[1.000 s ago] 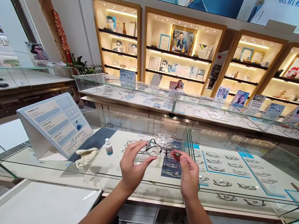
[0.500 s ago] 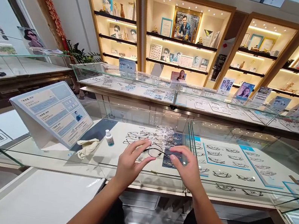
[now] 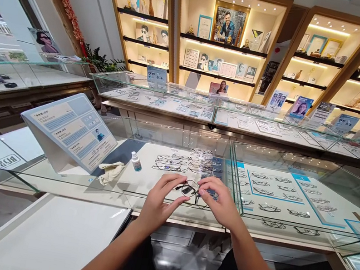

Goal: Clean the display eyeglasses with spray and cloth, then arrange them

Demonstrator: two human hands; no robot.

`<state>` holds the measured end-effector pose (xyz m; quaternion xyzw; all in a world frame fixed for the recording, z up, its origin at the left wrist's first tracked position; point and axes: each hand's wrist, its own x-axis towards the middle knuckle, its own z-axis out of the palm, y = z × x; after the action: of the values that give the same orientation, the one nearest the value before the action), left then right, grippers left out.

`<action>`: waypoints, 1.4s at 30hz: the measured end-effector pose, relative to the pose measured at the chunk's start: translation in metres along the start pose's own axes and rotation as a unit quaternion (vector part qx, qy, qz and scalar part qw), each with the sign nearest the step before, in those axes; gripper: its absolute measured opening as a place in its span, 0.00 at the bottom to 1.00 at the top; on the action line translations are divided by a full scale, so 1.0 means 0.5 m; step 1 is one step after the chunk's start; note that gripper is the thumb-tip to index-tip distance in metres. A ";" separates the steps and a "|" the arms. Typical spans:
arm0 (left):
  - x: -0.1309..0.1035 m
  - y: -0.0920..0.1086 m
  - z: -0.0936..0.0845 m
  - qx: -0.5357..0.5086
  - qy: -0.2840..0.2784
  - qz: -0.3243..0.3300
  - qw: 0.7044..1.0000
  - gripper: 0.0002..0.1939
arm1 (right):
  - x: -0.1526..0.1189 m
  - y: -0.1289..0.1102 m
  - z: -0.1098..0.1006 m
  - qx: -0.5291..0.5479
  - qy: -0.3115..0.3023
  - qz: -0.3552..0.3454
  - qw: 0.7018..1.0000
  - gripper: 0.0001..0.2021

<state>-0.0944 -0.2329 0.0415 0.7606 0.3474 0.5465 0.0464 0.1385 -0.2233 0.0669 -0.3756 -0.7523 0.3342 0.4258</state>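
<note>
The glasses [image 3: 193, 190] are in both hands, over the front middle of the case [image 3: 122, 192]. The left hand [image 3: 156, 202] grips them at their left side, with the thumb below and the fingers above, spread apart with the frame between them. The right hand [image 3: 223, 206] has the other side pinched between thumb and bent fingers, near the bridge. Thin and dark, the glasses have round rims; exactly where each fingertip touches is too small to tell.

On the left part of the case's top, the bottle [image 3: 136, 162] stands upright, white-capped, with a label. The cloth [image 3: 110, 172], pale and crumpled, lies left of it on the same top. Farther left on the case, the sign [image 3: 72, 131] stands folded like a tent, its printed face blue and white.

Inside the case, rows of frames [image 3: 269, 208] lie on white and blue panels. In front of the case, at its left, is the tray [image 3: 53, 231], white with a raised edge. Behind the case runs a second counter [image 3: 158, 101], also glass-topped, and beyond that are lit shelves [image 3: 224, 46]. The plant [image 3: 102, 61] is behind the case, toward its left.
</note>
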 end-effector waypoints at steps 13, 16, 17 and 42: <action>-0.012 -0.020 0.017 -0.087 -0.002 -0.089 0.992 0.32 | 0.015 0.073 0.040 0.184 -0.002 0.100 0.978 0.22; -0.021 -0.006 0.028 0.006 0.107 -0.092 0.990 0.22 | 0.016 0.080 0.056 0.149 0.078 0.086 0.982 0.20; -0.024 0.000 0.034 0.011 0.118 -0.102 0.988 0.15 | 0.015 0.080 0.063 0.130 0.105 0.076 0.983 0.19; 0.161 -0.117 -0.003 0.027 -0.208 -0.281 0.937 0.18 | 0.000 0.182 0.009 -0.163 0.147 -0.015 0.975 0.16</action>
<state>-0.1107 -0.1426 0.0802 0.7299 0.5437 0.3313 0.2488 0.1602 -0.1791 -0.0096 -0.4742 -0.7312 0.1414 0.4696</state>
